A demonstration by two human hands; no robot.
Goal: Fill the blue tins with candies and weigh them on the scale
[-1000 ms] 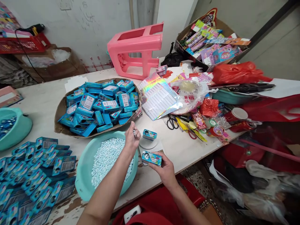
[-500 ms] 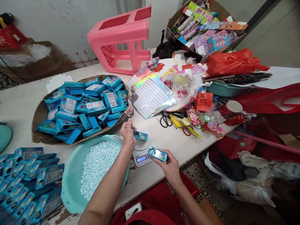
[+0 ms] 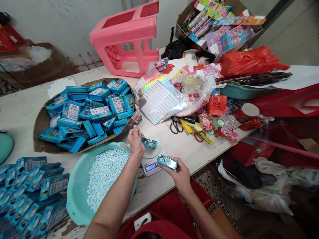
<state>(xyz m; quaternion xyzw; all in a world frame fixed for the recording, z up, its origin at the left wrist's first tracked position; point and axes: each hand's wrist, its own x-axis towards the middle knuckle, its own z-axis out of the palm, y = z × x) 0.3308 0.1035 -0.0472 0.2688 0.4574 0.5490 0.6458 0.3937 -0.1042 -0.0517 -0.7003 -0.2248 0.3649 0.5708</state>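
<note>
My left hand (image 3: 136,141) is pinched shut just left of a small blue tin (image 3: 149,143) that lies on a white digital scale (image 3: 151,161). What the fingers pinch is too small to make out. My right hand (image 3: 177,172) grips a second blue tin (image 3: 166,162) just right of the scale, above the table's front edge. A teal basin (image 3: 76,196) full of small pale-blue tablets (image 3: 103,174) sits under my left forearm.
A cardboard tray (image 3: 41,124) heaped with blue boxes lies behind the basin. More blue boxes (image 3: 27,189) are stacked at the near left. Scissors (image 3: 175,126), a holographic sheet (image 3: 159,99), red bags and an overturned pink stool (image 3: 127,36) crowd the right and back.
The camera has swung right and down, bringing the scale's display into sight. My left hand stays beside the tin on the scale; my right hand still holds its tin.
</note>
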